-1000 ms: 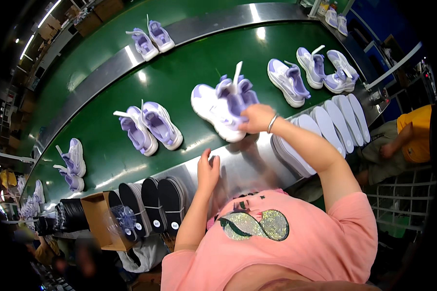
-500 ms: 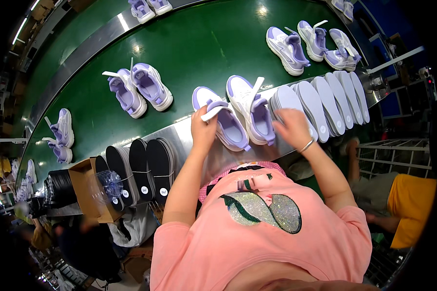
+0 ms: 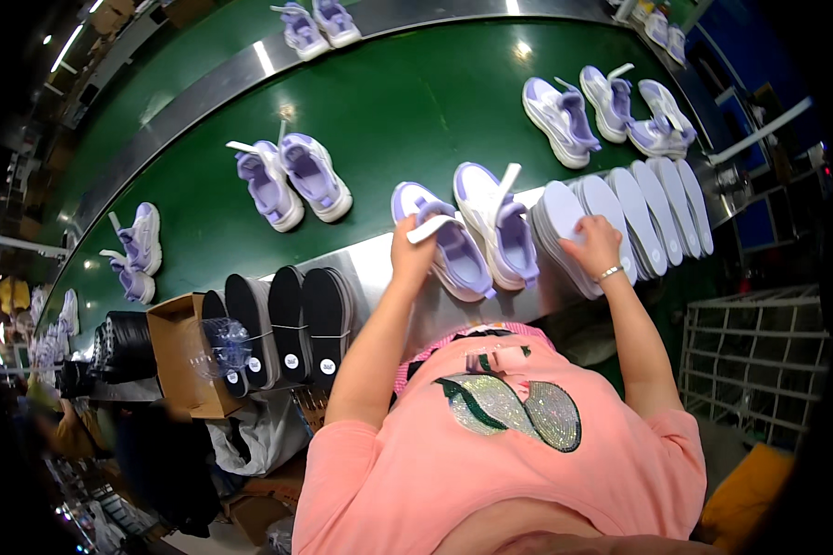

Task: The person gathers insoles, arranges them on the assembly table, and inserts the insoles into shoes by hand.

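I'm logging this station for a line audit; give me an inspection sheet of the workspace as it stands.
Surface: green conveyor belt with steel edge.
Job's things: pair of white-and-lilac sneakers at the near edge; fanned stack of pale insoles.
Clutter: black insoles, open cardboard box, more sneaker pairs on the belt.
Grippers: left hand on the left sneaker's white strip; right hand on the insole stack.
Cables: nothing seen.
Surroundings: white wire rack at right.

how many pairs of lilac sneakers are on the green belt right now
6, perhaps more hidden at the rim: one pair under the left hand, one mid-belt, one at the top edge, three shoes bunched at upper right, one at far left, tiny ones top right.
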